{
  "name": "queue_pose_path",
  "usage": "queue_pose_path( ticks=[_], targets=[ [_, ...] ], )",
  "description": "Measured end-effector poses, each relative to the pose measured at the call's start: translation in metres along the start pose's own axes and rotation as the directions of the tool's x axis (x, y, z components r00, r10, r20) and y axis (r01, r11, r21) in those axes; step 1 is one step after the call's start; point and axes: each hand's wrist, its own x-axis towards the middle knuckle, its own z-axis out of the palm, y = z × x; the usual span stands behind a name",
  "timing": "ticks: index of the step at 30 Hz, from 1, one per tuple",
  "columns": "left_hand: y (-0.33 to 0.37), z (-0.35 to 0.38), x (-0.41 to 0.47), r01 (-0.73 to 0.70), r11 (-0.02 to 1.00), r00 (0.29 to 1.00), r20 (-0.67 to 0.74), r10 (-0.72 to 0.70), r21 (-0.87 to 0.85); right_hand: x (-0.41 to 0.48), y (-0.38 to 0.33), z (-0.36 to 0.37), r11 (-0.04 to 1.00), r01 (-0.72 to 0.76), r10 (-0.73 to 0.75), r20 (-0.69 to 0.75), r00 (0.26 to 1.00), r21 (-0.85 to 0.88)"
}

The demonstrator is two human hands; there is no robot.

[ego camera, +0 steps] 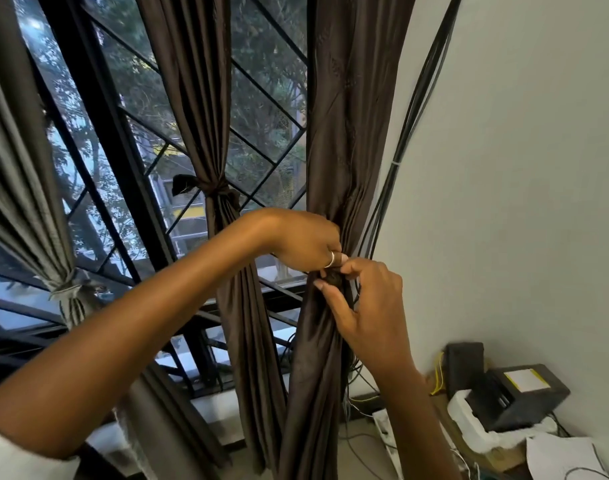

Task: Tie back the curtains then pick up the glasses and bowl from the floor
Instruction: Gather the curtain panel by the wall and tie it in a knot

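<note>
Head view: the brown curtain by the wall (344, 133) is seen gathered into a narrow bunch, hanging just beside the white wall (521, 168) and in front of the barred window (98, 116). Both hands are met at the gathered waist of this curtain. The left hand (306, 237), reached across from a white sleeve (19, 459), is held with its fingers curled tight against the fabric, and a ring (330, 259) is worn on one finger. The right hand (368, 306) is brought up from below, its thumb and forefinger pinched on a small dark knot (334, 277) of cloth at the bunch; the remaining fingers are loosely bent. The two hands are touching at the knot.

A middle curtain (192, 98) of the same brown is seen bound at its waist by a tie (216, 190), well apart from the hands. Further left, a grey curtain (15, 202) is likewise cinched by a pale band (65, 289).

Black cables (417, 116) are run up the wall just beside the held curtain. Low on the right, a black box (517, 396) is set on white packing, with loose white paper (562, 455) near it.
</note>
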Motion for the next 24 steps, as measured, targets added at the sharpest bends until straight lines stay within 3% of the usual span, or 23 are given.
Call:
queue_pose_path(
  ticks=[3,7,11,14,18,21,24],
  targets=[
    [-0.006,0.000,0.003,-0.015,1.000,1.000,0.004,0.015,-0.012,0.001,0.004,0.000,0.994,0.091,-0.091,-0.006,0.996,-0.062],
    [-0.009,0.004,0.005,-0.014,0.999,0.998,-0.056,0.015,0.029,-0.001,0.014,0.003,0.996,0.039,-0.037,0.029,0.999,-0.080],
    [-0.006,0.013,-0.001,-0.048,0.999,0.953,-0.298,0.049,0.009,-0.002,0.021,0.001,0.999,0.009,-0.009,0.003,1.000,-0.048],
    [-0.005,0.032,-0.010,-0.058,0.998,0.845,-0.532,0.049,0.001,0.000,0.021,-0.006,0.999,-0.037,0.036,-0.070,0.997,-0.014],
    [-0.003,0.070,-0.012,-0.015,0.999,0.624,-0.780,0.047,0.049,0.001,0.021,-0.007,0.998,-0.055,0.054,-0.074,0.996,-0.004],
    [-0.003,0.089,-0.010,-0.037,0.998,0.501,-0.865,-0.023,-0.048,0.001,0.023,-0.006,0.999,-0.032,0.033,-0.066,0.997,0.012],
    [-0.009,0.101,-0.012,-0.147,0.967,0.449,-0.885,-0.125,-0.211,-0.001,0.024,-0.007,0.999,-0.033,0.035,-0.061,0.998,0.036]
  ],
)
